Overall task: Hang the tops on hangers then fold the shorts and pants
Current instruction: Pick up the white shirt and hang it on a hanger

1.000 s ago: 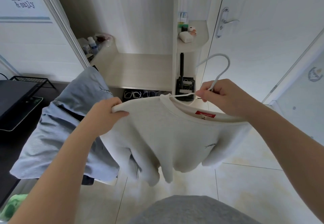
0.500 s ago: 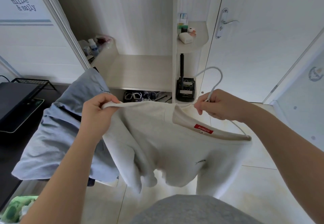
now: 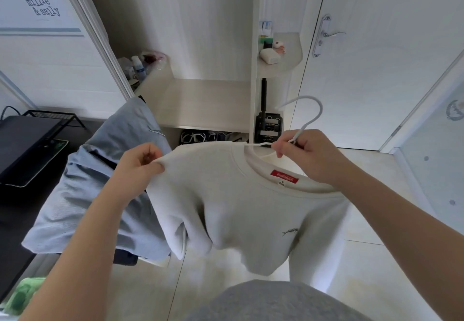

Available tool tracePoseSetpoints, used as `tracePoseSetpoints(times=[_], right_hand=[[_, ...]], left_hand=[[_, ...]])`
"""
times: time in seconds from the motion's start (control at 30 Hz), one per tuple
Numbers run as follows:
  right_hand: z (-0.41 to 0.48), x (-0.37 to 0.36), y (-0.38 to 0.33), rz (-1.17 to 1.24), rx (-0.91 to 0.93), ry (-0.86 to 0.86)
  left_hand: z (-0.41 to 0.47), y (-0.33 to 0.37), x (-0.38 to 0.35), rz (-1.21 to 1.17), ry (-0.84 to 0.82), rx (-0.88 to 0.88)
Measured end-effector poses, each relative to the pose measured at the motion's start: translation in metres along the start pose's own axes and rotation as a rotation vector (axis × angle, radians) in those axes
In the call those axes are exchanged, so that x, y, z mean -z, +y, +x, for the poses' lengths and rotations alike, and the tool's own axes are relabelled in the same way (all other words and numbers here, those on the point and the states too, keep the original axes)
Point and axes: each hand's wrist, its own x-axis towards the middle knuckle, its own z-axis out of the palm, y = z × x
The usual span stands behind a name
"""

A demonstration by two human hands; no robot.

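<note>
a cream top [image 3: 251, 210] hangs mid-frame, nearly hung; blue garment [image 3: 100, 182] at 9 o'clock waits. left hand [image 3: 136, 167] pinches the top's shoulder, right hand [image 3: 308, 155] at 2 o'clock grips the hanger [image 3: 311, 122]. folding seems yet to come.

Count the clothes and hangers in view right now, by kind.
Hangers: 1, the white hanger.
Cream tops: 1, the top, with the hanger in its neck.
Blue garments: 1, the blue garment, draped at left.
Total: 3.
Not counted: the green bundle at lower left, too blurred to class.
</note>
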Motion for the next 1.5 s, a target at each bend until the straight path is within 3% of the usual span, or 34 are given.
tracePoseSetpoints(times=[0.13, 0.27, 0.5, 0.7, 0.9, 1.1, 1.23, 1.33, 1.43, 1.47, 1.5], right_hand=[[-0.001, -0.009, -0.004, -0.001, 0.040, 0.012], [-0.002, -0.012, -0.008, -0.029, 0.067, 0.000], [-0.008, -0.006, -0.011, -0.037, 0.039, -0.007], [-0.011, 0.000, -0.016, -0.063, 0.050, -0.007], [-0.010, -0.007, -0.021, -0.134, 0.085, 0.011], [-0.005, -0.010, -0.024, -0.230, 0.135, 0.013], [-0.001, -0.012, -0.019, -0.155, 0.110, 0.013], [0.000, -0.016, -0.012, -0.199, 0.123, 0.141], [-0.007, -0.026, -0.003, -0.370, 0.392, 0.515], [-0.011, -0.035, 0.000, -0.340, 0.464, 0.520], [-0.015, -0.045, 0.002, -0.287, 0.479, 0.411]], left_hand=[[-0.004, 0.006, -0.011, 0.187, 0.043, -0.081], [-0.010, 0.034, -0.025, 0.265, -0.110, -0.264], [-0.007, 0.047, -0.044, 0.277, -0.201, -0.274], [-0.012, 0.051, -0.055, 0.116, -0.016, -0.338], [-0.013, 0.050, -0.066, 0.327, -0.144, -0.376], [-0.023, 0.040, -0.079, 0.279, 0.021, -0.413], [-0.027, 0.038, -0.079, 0.280, 0.056, -0.466], [-0.024, 0.046, -0.071, 0.356, 0.096, -0.488], [-0.022, 0.051, -0.065, 0.422, 0.167, -0.453], [-0.022, 0.051, -0.064, 0.424, 0.182, -0.439], [-0.022, 0.052, -0.064, 0.416, 0.192, -0.429]])
